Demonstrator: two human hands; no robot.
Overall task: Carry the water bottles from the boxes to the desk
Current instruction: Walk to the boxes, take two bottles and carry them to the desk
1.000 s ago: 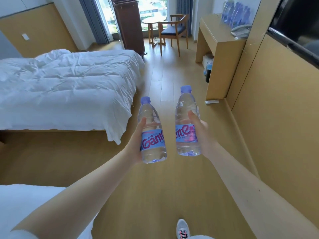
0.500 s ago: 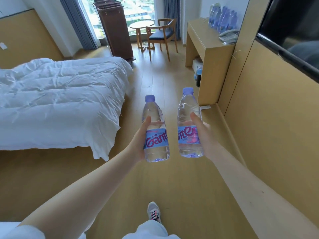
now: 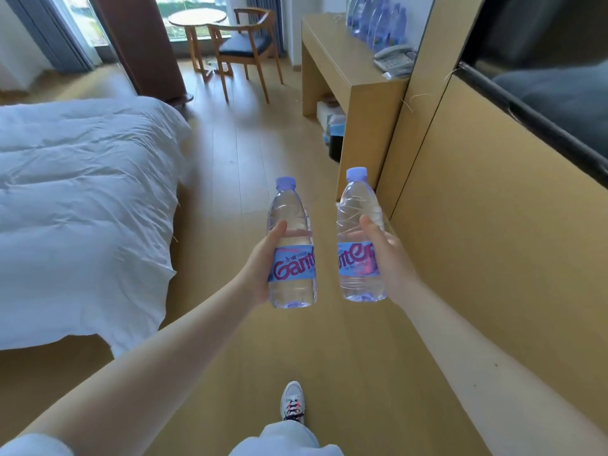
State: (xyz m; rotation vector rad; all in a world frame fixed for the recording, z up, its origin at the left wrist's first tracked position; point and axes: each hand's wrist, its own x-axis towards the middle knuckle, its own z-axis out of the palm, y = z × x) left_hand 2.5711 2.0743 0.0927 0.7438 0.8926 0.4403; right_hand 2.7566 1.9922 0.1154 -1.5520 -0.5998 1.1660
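Carrying one each: your left hand [image 3: 260,268] is curled around the left bottle [image 3: 291,225] at the label, and your right hand [image 3: 391,261] around the right bottle [image 3: 358,212]. Both are upright and well short of the desk [image 3: 329,51]. Heads up, the row of bottles [image 3: 375,21] and the phone [image 3: 393,60] crowd that top, so a sloppy set-down could topple some.

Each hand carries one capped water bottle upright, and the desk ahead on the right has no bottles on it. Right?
Not quite. The desk holds a row of bottles against the wall, beside a telephone, as the head view shows. The rest stands: the left hand holds the left bottle and the right hand the right bottle, both capped and upright.
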